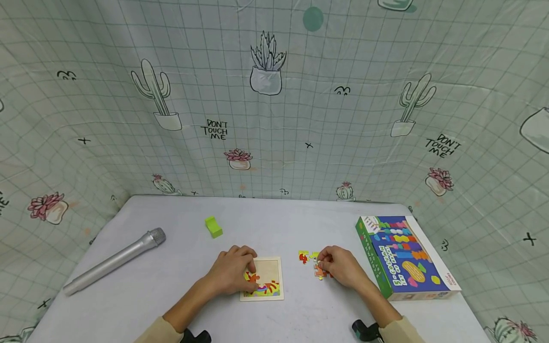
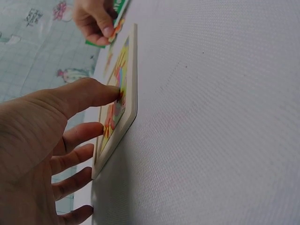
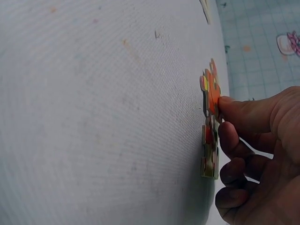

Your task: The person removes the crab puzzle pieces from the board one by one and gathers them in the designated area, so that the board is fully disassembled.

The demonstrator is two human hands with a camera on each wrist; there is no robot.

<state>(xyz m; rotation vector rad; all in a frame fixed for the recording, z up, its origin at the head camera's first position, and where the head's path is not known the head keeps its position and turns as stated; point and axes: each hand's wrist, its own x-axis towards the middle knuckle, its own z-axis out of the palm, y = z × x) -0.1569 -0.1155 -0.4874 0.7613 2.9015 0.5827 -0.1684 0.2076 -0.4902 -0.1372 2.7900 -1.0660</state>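
Though partly hidden, puzzle piece (image 3: 213,95) tight in right grip (image 1: 341,267) — left grip (image 1: 230,271) spread

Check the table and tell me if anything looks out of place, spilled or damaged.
The silver microphone lying left of the puzzle tray seems slightly out of place: it has no evident link to the tray or the loose puzzle pieces. I see nothing spilled or damaged.
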